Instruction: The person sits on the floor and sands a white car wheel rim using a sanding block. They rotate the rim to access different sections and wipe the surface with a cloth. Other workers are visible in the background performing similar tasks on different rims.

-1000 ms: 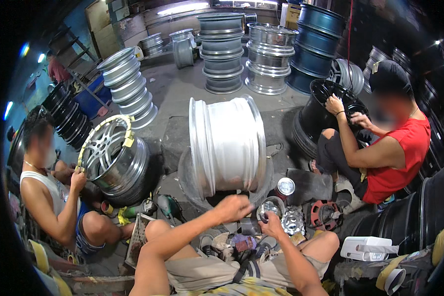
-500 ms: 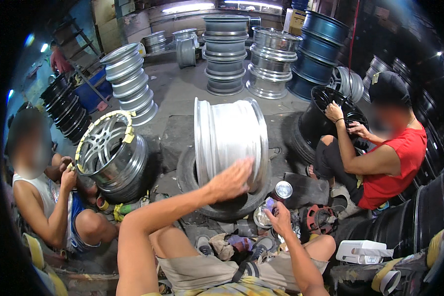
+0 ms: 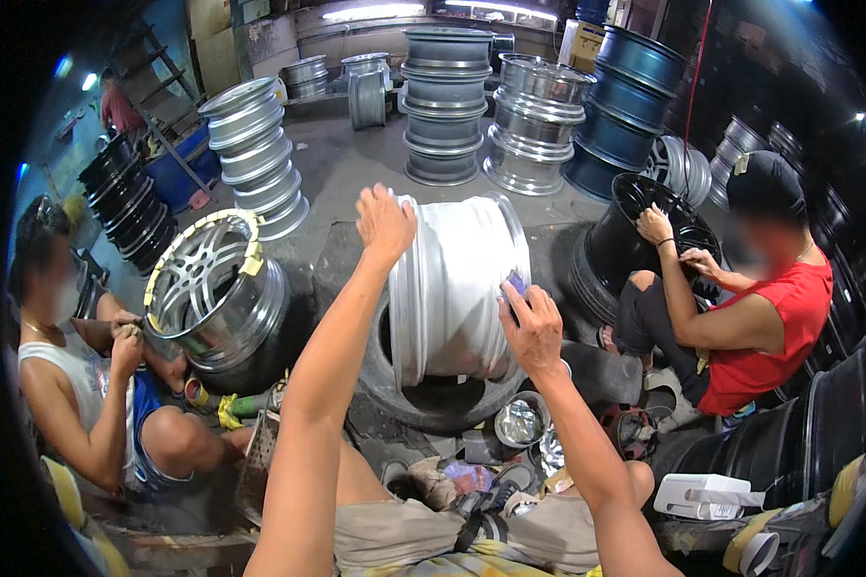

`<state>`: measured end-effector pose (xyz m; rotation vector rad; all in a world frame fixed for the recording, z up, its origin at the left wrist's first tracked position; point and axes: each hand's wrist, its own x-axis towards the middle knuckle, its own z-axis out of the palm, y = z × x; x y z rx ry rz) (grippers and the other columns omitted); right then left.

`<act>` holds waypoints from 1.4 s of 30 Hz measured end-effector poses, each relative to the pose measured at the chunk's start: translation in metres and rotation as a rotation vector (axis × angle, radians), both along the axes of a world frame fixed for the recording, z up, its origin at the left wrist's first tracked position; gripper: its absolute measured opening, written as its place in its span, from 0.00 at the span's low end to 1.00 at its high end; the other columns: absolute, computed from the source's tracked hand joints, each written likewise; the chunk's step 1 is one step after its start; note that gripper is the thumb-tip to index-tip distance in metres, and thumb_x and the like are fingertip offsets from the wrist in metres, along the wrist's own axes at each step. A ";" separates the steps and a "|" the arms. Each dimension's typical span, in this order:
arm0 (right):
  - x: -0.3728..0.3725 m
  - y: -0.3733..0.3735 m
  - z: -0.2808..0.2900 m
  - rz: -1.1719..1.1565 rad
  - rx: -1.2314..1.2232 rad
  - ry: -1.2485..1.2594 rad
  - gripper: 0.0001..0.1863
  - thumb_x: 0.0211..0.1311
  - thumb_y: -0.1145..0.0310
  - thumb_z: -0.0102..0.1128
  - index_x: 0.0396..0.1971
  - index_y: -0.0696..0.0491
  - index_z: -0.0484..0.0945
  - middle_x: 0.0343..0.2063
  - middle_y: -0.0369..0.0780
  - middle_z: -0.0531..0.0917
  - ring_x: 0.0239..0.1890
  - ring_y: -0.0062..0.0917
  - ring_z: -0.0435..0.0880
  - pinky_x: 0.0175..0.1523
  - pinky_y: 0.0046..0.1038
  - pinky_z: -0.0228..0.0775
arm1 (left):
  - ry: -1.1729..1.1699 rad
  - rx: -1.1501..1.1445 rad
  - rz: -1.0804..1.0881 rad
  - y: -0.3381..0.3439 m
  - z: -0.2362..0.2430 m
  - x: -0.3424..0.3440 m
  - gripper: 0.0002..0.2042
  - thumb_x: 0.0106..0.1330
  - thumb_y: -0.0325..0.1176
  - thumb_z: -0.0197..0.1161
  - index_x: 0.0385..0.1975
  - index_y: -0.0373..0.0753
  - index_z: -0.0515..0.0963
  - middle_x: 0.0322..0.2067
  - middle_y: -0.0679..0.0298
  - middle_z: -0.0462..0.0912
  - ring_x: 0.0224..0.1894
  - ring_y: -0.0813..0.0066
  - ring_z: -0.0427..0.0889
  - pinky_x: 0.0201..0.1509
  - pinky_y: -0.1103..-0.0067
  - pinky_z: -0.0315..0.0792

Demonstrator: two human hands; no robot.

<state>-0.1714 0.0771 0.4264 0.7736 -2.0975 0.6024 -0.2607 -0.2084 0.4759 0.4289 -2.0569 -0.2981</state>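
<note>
1. The left hand (image 3: 386,225) is at the left edge of a silver wheel (image 3: 460,288), which rests on a tyre (image 3: 443,413).
2. The right hand (image 3: 533,332) holds a purple piece (image 3: 516,283) (too small to identify) by the wheel's right side.
3. A co-worker in red (image 3: 779,313) sits at right, handling a black wheel (image 3: 613,231).

Two bare hands: one left hand (image 3: 387,223), one right hand (image 3: 531,329). Three other people: one white-topped (image 3: 69,385), one red-topped (image 3: 765,303), one farther back (image 3: 119,106). One silver-white metal rim (image 3: 462,298), one polished rim edged with yellow tape (image 3: 245,322), one small purple cloth (image 3: 516,284). Four tall stacks in brighter light: pale silver (image 3: 255,159), grey (image 3: 443,106), mirror-bright (image 3: 534,130), dark blue (image 3: 630,111). Rims at far right: too dim to count.
</note>
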 end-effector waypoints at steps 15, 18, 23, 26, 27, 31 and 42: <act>-0.033 0.033 -0.008 0.050 0.447 0.093 0.21 0.62 0.66 0.67 0.56 0.53 0.82 0.36 0.36 0.76 0.39 0.30 0.74 0.43 0.33 0.65 | -0.428 0.495 -0.189 -0.008 -0.003 0.001 0.23 0.76 0.44 0.55 0.42 0.24 0.85 0.45 0.36 0.86 0.52 0.36 0.85 0.58 0.55 0.78; -0.061 0.012 0.011 0.015 0.454 0.086 0.21 0.63 0.66 0.67 0.57 0.51 0.82 0.37 0.36 0.77 0.41 0.29 0.74 0.44 0.34 0.63 | -0.437 0.471 -0.200 -0.005 -0.004 -0.001 0.23 0.75 0.43 0.55 0.41 0.24 0.85 0.45 0.36 0.87 0.51 0.36 0.85 0.58 0.55 0.78; -0.042 0.014 0.004 0.027 0.418 0.119 0.21 0.64 0.64 0.67 0.57 0.49 0.83 0.37 0.35 0.77 0.41 0.30 0.74 0.45 0.36 0.62 | -0.409 0.478 -0.176 -0.015 -0.003 0.007 0.22 0.75 0.42 0.55 0.39 0.24 0.86 0.43 0.36 0.87 0.49 0.36 0.86 0.56 0.54 0.78; -0.038 0.018 0.000 -0.010 0.397 0.108 0.20 0.64 0.65 0.67 0.56 0.49 0.84 0.35 0.36 0.76 0.40 0.30 0.73 0.45 0.36 0.61 | -0.395 0.441 -0.201 -0.006 -0.006 0.000 0.22 0.75 0.42 0.55 0.40 0.25 0.86 0.44 0.36 0.87 0.50 0.36 0.86 0.57 0.54 0.78; -0.043 0.014 0.005 -0.037 0.385 0.126 0.19 0.64 0.65 0.67 0.55 0.48 0.85 0.34 0.36 0.75 0.40 0.31 0.73 0.45 0.36 0.61 | -0.405 0.449 -0.199 -0.005 -0.004 -0.001 0.22 0.75 0.42 0.55 0.40 0.25 0.86 0.44 0.36 0.87 0.50 0.36 0.86 0.57 0.54 0.78; -0.058 -0.015 0.008 -0.134 0.269 0.064 0.17 0.66 0.64 0.66 0.53 0.49 0.86 0.34 0.36 0.77 0.40 0.32 0.75 0.46 0.37 0.61 | -0.416 0.471 -0.181 -0.009 -0.003 0.001 0.21 0.75 0.42 0.55 0.39 0.26 0.86 0.42 0.37 0.87 0.49 0.37 0.86 0.56 0.54 0.78; -0.035 -0.017 -0.004 -0.190 0.153 0.007 0.17 0.65 0.65 0.66 0.53 0.50 0.86 0.36 0.36 0.79 0.41 0.31 0.74 0.46 0.37 0.60 | -0.394 0.440 -0.175 -0.008 -0.006 0.005 0.21 0.75 0.41 0.55 0.38 0.25 0.86 0.41 0.37 0.87 0.48 0.37 0.86 0.55 0.54 0.79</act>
